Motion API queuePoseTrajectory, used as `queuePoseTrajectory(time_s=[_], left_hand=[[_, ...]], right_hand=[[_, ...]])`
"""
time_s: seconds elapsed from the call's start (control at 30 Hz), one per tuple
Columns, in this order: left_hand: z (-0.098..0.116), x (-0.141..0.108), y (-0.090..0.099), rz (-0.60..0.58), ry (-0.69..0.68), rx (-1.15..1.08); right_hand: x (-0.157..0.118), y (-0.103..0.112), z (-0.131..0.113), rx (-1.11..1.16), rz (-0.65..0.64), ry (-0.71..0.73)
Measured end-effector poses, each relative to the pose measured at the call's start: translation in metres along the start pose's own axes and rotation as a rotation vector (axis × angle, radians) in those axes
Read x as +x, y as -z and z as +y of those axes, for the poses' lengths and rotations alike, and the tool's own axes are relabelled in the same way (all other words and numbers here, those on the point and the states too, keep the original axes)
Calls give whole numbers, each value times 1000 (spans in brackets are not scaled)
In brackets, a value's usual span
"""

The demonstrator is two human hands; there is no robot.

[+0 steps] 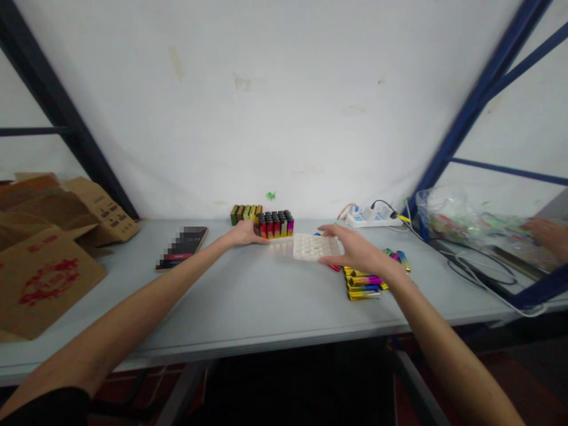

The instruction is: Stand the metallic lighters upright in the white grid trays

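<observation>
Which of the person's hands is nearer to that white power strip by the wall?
Right. The right hand, holding a pale tray, is in front and left of the power strip; the left hand is much farther left, at the upright lighters.

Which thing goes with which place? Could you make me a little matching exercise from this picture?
1. whitish plastic tray with rows of pockets
2. upright block of black-topped, colourful lighters
3. white plastic power strip
4. brown cardboard box with red print

A. back right, near the white wall
B. in the right hand
C. far left
D. at the left hand

Pairs: 1-B, 2-D, 3-A, 4-C
</observation>
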State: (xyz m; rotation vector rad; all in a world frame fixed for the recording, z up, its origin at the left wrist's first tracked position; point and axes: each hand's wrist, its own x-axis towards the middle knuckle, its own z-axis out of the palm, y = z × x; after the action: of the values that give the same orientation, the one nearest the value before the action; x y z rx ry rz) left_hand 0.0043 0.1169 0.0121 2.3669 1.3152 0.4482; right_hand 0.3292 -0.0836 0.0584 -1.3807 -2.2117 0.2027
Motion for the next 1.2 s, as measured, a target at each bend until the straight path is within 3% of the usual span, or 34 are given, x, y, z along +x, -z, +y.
queuePoseTrajectory(time_s=[0.1, 0.2, 0.27, 0.4, 0.57, 0.7, 0.77, 0.9, 1.0, 1.2], left_hand=[[0, -6, -1, -6, 84, 132], [3, -26, 2, 5, 14, 191], [7, -43, 6, 0, -20, 202], [23, -81, 6, -13, -131, 112], [48, -109, -15, 4, -220, 174], [59, -107, -32, -21, -242, 241], [62, -100, -36, -34, -269, 242], [63, -81, -37, -78, -348, 164], [62, -68, -34, -115, -376, 113], [53, -64, -37, -98, -372, 75]], right_hand=[[3, -36, -16, -109, -60, 20], [11, -62, -19, -120, -139, 72], [15, -68, -15, -89, -165, 96], [15, -50, 4, 30, -89, 105], [-8, 7, 40, -36, 92, -54], [-59, 31, 59, -134, 101, -130], [-91, 24, 63, -195, 69, -184], [-139, -9, 64, -306, 2, -284], [-143, -24, 66, -344, -3, -273], [-106, -28, 73, -283, -37, -204]])
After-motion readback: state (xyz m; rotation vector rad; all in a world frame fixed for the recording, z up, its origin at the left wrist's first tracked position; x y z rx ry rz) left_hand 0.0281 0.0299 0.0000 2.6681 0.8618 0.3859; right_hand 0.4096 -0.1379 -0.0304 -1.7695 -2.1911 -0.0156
